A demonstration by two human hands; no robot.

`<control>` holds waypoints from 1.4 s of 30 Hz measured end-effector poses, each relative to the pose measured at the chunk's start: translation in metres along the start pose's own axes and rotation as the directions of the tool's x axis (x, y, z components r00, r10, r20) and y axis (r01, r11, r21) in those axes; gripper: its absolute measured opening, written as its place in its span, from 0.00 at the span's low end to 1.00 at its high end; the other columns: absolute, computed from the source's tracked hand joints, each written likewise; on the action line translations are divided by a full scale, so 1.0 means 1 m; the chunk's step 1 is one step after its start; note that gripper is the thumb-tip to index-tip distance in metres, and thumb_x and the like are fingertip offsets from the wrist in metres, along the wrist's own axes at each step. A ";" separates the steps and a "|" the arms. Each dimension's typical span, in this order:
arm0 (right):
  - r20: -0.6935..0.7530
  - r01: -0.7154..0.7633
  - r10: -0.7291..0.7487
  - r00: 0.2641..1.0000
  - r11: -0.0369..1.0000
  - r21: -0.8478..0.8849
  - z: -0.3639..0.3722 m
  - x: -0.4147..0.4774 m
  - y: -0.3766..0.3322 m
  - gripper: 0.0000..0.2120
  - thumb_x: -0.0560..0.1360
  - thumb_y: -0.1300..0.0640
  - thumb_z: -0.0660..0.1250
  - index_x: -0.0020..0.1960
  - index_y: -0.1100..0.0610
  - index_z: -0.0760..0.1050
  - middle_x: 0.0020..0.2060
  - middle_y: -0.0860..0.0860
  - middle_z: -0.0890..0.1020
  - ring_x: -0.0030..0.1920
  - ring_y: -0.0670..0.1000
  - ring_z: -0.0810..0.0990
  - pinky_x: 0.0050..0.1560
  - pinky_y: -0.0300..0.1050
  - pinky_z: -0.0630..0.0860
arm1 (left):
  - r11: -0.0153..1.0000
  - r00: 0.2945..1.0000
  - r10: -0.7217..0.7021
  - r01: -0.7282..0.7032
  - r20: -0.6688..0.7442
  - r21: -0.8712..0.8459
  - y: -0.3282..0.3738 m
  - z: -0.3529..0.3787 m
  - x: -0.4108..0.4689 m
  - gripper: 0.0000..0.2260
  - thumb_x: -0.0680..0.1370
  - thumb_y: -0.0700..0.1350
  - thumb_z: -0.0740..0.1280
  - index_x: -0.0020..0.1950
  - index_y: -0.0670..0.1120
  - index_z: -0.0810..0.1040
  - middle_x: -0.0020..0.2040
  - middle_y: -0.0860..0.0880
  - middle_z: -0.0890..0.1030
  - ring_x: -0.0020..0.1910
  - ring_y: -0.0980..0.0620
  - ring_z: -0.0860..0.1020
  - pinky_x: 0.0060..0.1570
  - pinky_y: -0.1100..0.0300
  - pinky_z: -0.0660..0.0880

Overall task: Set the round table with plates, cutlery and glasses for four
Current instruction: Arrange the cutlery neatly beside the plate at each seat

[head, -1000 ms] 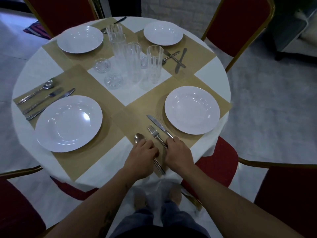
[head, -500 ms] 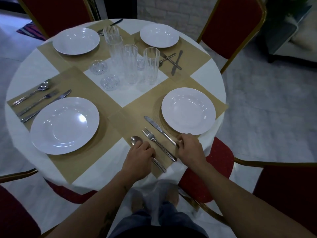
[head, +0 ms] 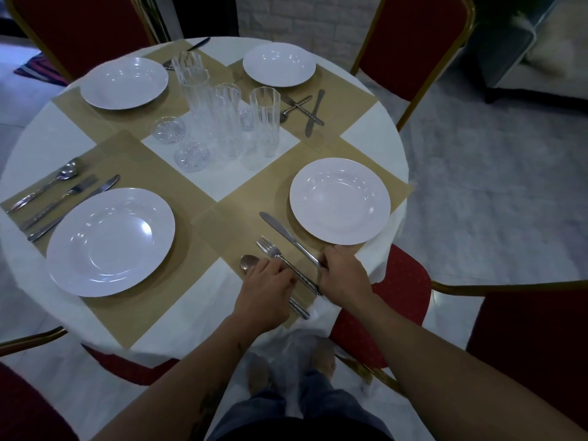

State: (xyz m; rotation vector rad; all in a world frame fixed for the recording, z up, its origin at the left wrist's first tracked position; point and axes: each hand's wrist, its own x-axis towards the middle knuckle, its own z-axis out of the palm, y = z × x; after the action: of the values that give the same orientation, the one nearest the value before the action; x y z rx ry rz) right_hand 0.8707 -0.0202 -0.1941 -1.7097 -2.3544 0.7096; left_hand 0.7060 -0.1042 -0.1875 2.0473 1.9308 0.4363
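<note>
**mo_77:** Cutlery-straightening question. Over at the left of the table (head: 41, 122), the left cutlery (head: 59, 203) lies in a tidy parallel row just beside the left plate (head: 109, 241), and I want my near place to match. The glasses (head: 227, 119) are bunched in the middle, not handed out yet, so I reckon this is the last bit of cutlery fuss before them. Right now my left grip (head: 265, 294) is curled down over the spoon (head: 248, 263) handle, with the bowl poking out past the knuckles. The fork (head: 269, 247) lies free between my hands. My right grip (head: 342, 275) is pinching the tail end of the knife (head: 281, 230), whose blade runs up just beside the near plate (head: 339, 201). Any tips?

**oldwaiter:** Slide, don't lift. Working left to right: the spoon's handle end looks close to the near corner of the placemat (head: 245, 214), right by the table edge. I'd ease it up the mat rather than towards you, or it could tip off. Then the fork, which seems angled a touch differently from its neighbours; nudge the handle till it's parallel. For the knife, pivoting from the tail is fine, but keep it light. The blade is near the plate rim, and a hard swing could knock the plate off centre. Aim for even gaps and level handle ends, same as the set on the left. Do the glasses after.
</note>
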 end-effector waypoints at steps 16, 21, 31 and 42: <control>0.015 -0.007 0.007 1.000 0.999 -0.032 0.001 -0.003 0.004 0.05 0.72 0.60 0.65 0.43 0.53 0.69 0.45 0.51 0.76 0.46 0.54 0.75 0.44 0.49 0.74 | 0.978 0.997 0.058 -0.065 0.044 0.200 0.002 0.019 0.026 0.10 0.70 0.42 0.72 0.51 0.48 0.81 0.47 0.50 0.78 0.47 0.48 0.73 0.51 0.54 0.74; -0.013 -0.015 0.015 1.000 1.000 0.010 0.001 -0.003 0.008 0.02 0.73 0.59 0.64 0.43 0.54 0.71 0.42 0.49 0.74 0.44 0.53 0.75 0.42 0.47 0.72 | 0.987 0.992 0.119 -0.122 0.030 0.103 -0.003 0.007 0.009 0.09 0.76 0.48 0.65 0.53 0.49 0.79 0.50 0.51 0.77 0.51 0.49 0.73 0.52 0.54 0.73; -0.022 0.009 -0.009 1.000 1.000 0.002 0.001 -0.006 0.007 0.03 0.73 0.60 0.65 0.43 0.54 0.72 0.42 0.49 0.75 0.43 0.51 0.74 0.43 0.49 0.76 | 0.989 0.984 0.129 -0.137 0.124 0.058 -0.018 0.002 -0.009 0.08 0.72 0.47 0.65 0.50 0.52 0.79 0.49 0.53 0.75 0.48 0.53 0.69 0.51 0.58 0.70; -0.040 0.008 -0.008 0.999 1.000 -0.013 0.002 -0.010 0.003 0.05 0.73 0.62 0.65 0.43 0.54 0.70 0.43 0.48 0.72 0.45 0.52 0.73 0.44 0.49 0.74 | 0.992 0.991 0.116 -0.119 0.073 0.036 -0.026 -0.001 -0.006 0.07 0.73 0.41 0.69 0.49 0.49 0.81 0.48 0.51 0.76 0.47 0.51 0.71 0.49 0.57 0.73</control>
State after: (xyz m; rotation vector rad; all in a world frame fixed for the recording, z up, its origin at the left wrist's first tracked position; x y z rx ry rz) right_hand 0.8758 -0.0297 -0.1952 -1.7022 -2.3427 0.6548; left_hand 0.6813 -0.1083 -0.1973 2.1796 1.7995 0.3486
